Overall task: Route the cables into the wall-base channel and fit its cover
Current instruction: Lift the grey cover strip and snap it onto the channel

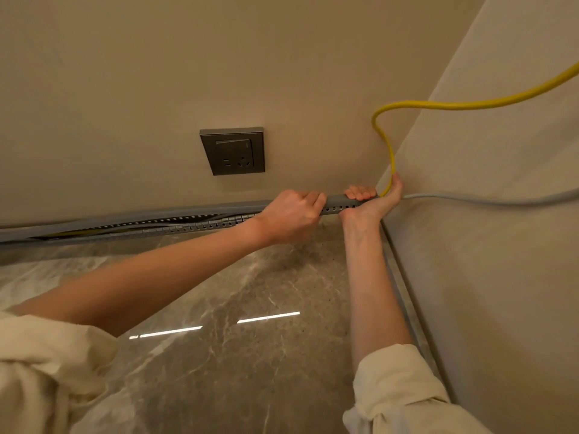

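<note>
Cream sleeves are seen closest to the lens, rolled up at both forearms, with glossy marble floor spread out beyond them. Further out, everything is best placed against the wall socket. Just below it and slightly right, the left hand is clamped down on the grey cover, fingers curled tight over its top edge. Right of that, near the corner, the right hand is wrapped around the end of the slotted channel, fingers hooked over the cover and thumb raised against the yellow cable where it drops in. Below and left of the socket the cover is not seated yet, so the slots and cables inside can be seen. A grey cable is led off to the right along the side wall.

Pretty sure the step here is snapping the cover on from the corner end. It's probably done best by keeping the yellow cable pinned low so nothing gets pinched under the lip, then pressing along leftward bit by bit rather than forcing the whole run at once.
</note>
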`<act>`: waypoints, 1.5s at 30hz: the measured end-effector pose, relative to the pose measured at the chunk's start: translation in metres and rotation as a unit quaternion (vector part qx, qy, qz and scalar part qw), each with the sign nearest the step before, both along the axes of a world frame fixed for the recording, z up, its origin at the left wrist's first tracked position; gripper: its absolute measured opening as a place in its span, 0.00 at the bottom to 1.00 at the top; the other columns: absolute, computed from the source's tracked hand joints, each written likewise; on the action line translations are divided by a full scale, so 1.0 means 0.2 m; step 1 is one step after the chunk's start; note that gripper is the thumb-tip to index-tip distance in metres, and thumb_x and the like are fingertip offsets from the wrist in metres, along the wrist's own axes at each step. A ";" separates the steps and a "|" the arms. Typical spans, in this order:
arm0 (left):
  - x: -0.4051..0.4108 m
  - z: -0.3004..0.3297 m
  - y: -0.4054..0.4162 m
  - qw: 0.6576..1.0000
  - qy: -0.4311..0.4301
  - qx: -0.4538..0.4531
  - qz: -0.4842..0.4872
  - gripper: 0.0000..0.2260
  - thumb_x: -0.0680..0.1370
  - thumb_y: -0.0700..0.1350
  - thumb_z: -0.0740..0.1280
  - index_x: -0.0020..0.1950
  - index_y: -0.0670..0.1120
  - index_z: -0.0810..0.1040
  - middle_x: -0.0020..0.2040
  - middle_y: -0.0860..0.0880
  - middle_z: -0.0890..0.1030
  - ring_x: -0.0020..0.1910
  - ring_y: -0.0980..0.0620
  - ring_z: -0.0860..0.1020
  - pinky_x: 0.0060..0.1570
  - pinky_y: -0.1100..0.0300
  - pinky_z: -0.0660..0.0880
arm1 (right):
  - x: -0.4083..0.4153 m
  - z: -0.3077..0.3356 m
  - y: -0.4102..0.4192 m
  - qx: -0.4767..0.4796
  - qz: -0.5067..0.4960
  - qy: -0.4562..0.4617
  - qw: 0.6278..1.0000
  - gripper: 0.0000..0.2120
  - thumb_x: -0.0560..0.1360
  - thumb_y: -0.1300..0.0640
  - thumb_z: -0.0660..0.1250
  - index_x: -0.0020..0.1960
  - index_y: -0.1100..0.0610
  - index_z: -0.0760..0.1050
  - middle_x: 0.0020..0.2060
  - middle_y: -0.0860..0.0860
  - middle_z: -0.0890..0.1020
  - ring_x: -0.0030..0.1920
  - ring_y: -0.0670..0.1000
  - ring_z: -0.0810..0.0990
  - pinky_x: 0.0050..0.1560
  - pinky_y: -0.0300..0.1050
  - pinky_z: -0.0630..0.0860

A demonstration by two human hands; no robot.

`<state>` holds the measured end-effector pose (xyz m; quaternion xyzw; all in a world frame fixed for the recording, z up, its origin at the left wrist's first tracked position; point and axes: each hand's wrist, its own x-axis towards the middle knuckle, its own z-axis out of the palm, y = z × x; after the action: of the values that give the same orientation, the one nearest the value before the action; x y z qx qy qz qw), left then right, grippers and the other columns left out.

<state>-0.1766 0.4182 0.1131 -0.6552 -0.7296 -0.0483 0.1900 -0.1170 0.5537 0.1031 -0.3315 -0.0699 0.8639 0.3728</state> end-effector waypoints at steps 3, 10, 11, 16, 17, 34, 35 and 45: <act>0.00 -0.02 0.00 1.000 0.002 -0.004 -0.001 0.11 0.69 0.39 0.72 0.48 0.34 0.79 0.35 0.41 0.82 0.25 0.44 0.78 0.19 0.59 0.70 | 0.00 -0.01 0.00 0.005 -0.008 -0.008 1.000 0.25 0.69 0.40 0.64 0.25 0.52 0.55 0.18 0.46 0.58 0.19 0.47 0.55 0.22 0.37 0.54; -0.04 -0.05 0.02 0.996 -0.086 -0.011 0.028 0.15 0.78 0.44 0.60 0.61 0.38 0.73 0.49 0.40 0.81 0.42 0.39 0.79 0.32 0.51 0.72 | -0.01 -0.03 0.01 0.003 -0.012 0.048 0.999 0.20 0.70 0.44 0.66 0.29 0.54 0.64 0.17 0.46 0.62 0.17 0.46 0.61 0.19 0.36 0.60; -0.05 -0.05 0.02 0.994 -0.105 -0.015 0.033 0.16 0.78 0.46 0.60 0.62 0.40 0.72 0.50 0.42 0.81 0.44 0.40 0.79 0.34 0.52 0.71 | -0.02 -0.04 0.01 0.006 -0.007 0.051 0.999 0.19 0.70 0.45 0.66 0.29 0.54 0.64 0.17 0.46 0.62 0.17 0.45 0.61 0.19 0.36 0.59; -0.16 -0.06 -0.13 0.972 -0.217 -0.041 0.076 0.16 0.78 0.58 0.60 0.57 0.47 0.75 0.44 0.45 0.83 0.41 0.44 0.79 0.34 0.54 0.71 | -0.03 -0.10 0.06 0.003 0.013 0.063 0.998 0.17 0.69 0.48 0.67 0.28 0.53 0.64 0.17 0.45 0.60 0.18 0.45 0.58 0.21 0.37 0.57; -0.20 -0.06 -0.19 0.968 -0.229 -0.050 0.091 0.16 0.78 0.60 0.59 0.52 0.48 0.75 0.41 0.45 0.82 0.39 0.44 0.79 0.32 0.55 0.68 | -0.03 -0.12 0.06 0.003 0.014 0.062 0.998 0.17 0.69 0.48 0.67 0.28 0.53 0.64 0.18 0.45 0.60 0.19 0.46 0.58 0.21 0.37 0.58; -0.46 -0.23 -0.76 0.987 -0.041 -0.086 0.129 0.23 0.79 0.61 0.49 0.46 0.41 0.70 0.36 0.41 0.80 0.30 0.41 0.77 0.27 0.52 0.70 | -0.12 -0.15 -0.38 0.022 0.134 -0.094 0.986 0.07 0.70 0.50 0.72 0.40 0.52 0.76 0.39 0.51 0.79 0.34 0.46 0.77 0.34 0.40 0.78; -0.45 -0.24 -0.75 0.989 -0.023 -0.080 0.119 0.23 0.79 0.60 0.49 0.45 0.42 0.70 0.35 0.42 0.79 0.29 0.41 0.77 0.26 0.53 0.70 | -0.14 -0.17 -0.46 0.036 0.171 -0.123 0.977 0.09 0.69 0.49 0.73 0.37 0.53 0.77 0.43 0.52 0.80 0.39 0.47 0.77 0.40 0.39 0.79; -0.44 -0.30 -0.75 0.990 0.079 -0.036 0.109 0.17 0.78 0.57 0.58 0.43 0.43 0.74 0.35 0.45 0.80 0.26 0.46 0.78 0.20 0.57 0.71 | -0.36 -0.18 -0.84 -0.007 0.187 -0.083 0.979 0.13 0.74 0.50 0.69 0.49 0.57 0.71 0.40 0.52 0.77 0.40 0.48 0.77 0.59 0.54 0.75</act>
<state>-0.2645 0.2674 0.0538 -0.5803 -0.7803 0.0511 0.2277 -0.1887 0.3865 0.0668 -0.3861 -0.1551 0.8881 0.1951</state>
